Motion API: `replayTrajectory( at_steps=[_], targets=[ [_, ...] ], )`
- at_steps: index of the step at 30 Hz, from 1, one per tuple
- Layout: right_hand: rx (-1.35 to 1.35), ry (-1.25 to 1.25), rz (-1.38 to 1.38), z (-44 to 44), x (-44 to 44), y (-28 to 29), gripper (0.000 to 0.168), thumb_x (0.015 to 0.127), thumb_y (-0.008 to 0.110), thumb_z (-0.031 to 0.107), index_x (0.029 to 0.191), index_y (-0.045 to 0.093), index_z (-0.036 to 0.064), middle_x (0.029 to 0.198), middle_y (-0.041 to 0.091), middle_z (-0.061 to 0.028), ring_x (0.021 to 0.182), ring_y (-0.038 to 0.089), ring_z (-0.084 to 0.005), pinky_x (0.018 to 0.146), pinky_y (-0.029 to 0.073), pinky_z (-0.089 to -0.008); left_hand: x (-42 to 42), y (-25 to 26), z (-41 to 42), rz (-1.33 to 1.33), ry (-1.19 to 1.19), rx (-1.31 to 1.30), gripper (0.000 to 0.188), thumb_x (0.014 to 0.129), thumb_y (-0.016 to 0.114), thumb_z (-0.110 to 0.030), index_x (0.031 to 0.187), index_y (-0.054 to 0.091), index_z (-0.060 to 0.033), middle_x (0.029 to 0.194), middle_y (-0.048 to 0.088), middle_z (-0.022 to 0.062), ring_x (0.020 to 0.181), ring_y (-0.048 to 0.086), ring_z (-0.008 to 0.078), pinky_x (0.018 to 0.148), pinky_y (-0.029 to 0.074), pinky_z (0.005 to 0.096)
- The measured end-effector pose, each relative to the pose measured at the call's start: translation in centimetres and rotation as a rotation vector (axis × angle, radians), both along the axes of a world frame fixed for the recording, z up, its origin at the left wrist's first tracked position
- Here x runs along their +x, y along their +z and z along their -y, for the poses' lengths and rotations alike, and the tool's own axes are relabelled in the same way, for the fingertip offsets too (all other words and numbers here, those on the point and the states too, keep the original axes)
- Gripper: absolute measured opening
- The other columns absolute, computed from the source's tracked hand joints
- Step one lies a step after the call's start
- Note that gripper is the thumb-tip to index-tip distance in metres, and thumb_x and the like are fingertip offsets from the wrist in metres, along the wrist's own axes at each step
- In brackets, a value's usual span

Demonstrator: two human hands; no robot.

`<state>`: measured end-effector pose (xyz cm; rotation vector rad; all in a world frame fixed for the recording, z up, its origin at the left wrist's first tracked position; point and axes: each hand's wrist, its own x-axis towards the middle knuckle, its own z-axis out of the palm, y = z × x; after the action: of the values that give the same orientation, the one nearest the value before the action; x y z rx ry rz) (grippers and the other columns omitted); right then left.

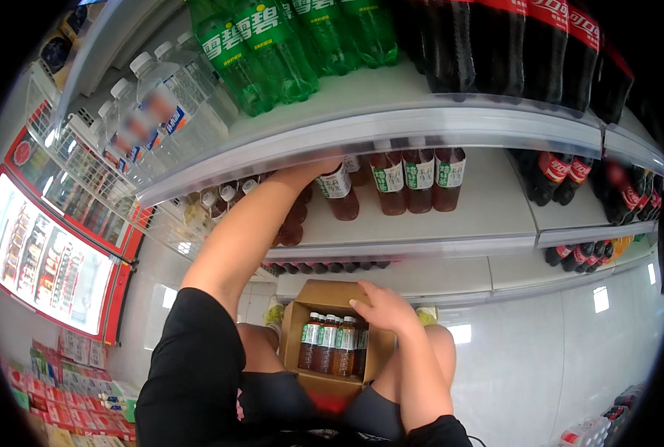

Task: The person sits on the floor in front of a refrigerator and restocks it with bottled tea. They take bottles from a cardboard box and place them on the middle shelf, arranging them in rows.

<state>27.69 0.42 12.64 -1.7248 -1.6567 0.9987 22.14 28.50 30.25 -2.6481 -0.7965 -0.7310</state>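
My left hand (327, 164) reaches under the upper shelf's front lip, which hides most of its fingers. It holds the top of a tea bottle (340, 195) with a green and white label, tilted over the middle shelf (477, 218). To its right, three matching bottles (419, 181) stand side by side in front. Between my knees sits an open cardboard carton (291, 335) holding several more tea bottles (327, 342). My right hand (387, 308) grips the carton's right upper edge by its flap.
Green soda bottles (270, 56), cola bottles (505, 50) and clear water bottles (164, 95) line the upper shelf (365, 117). Small cola bottles (555, 170) stand farther right. A lit red fridge (47, 262) is at left, stacked boxed goods (69, 396) below it. Bottle packs (600, 424) lie lower right.
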Motion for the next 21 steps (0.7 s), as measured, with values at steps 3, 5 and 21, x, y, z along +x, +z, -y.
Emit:
replayTrajectory(
  at_steps=[3, 5, 21],
  targets=[
    [0.011, 0.004, 0.002, -0.2, -0.4, 0.0, 0.064, 0.093, 0.055, 0.041, 0.143, 0.044, 0.004, 0.122, 0.063, -0.0277, 0.115, 0.059, -0.0433, 0.099, 0.047, -0.0473, -1.7, 0.4, 2.0, -0.100, -0.002, -0.016, 0.036, 0.093, 0.059, -0.028, 0.115, 0.062, -0.0008, 0.118, 0.061, 0.0248, 0.112, 0.056, 0.0432, 0.096, 0.044, 0.0500],
    [-0.039, 0.032, 0.010, -0.4, -0.6, 0.4, 0.064, 0.094, 0.056, 0.041, 0.143, 0.044, 0.003, 0.127, 0.060, -0.0275, 0.120, 0.056, -0.0417, 0.101, 0.046, -0.0468, -3.0, 0.1, 2.8, -0.176, 0.011, 0.000, 0.039, 0.093, 0.059, -0.028, 0.121, 0.059, -0.0017, 0.116, 0.062, 0.0258, 0.110, 0.057, 0.0445, 0.095, 0.044, 0.0506],
    [0.068, -0.111, -0.091, -1.7, -1.3, 1.1, 0.057, 0.088, 0.065, 0.038, 0.132, 0.053, 0.002, 0.107, 0.067, -0.0192, 0.100, 0.064, -0.0384, 0.086, 0.051, -0.0459, -10.5, 3.8, 14.8, -0.189, -0.123, -0.170, 0.031, 0.091, 0.065, -0.019, 0.118, 0.053, -0.0099, 0.102, 0.059, 0.0176, 0.088, 0.062, 0.0407, 0.071, 0.052, 0.0466]
  ],
)
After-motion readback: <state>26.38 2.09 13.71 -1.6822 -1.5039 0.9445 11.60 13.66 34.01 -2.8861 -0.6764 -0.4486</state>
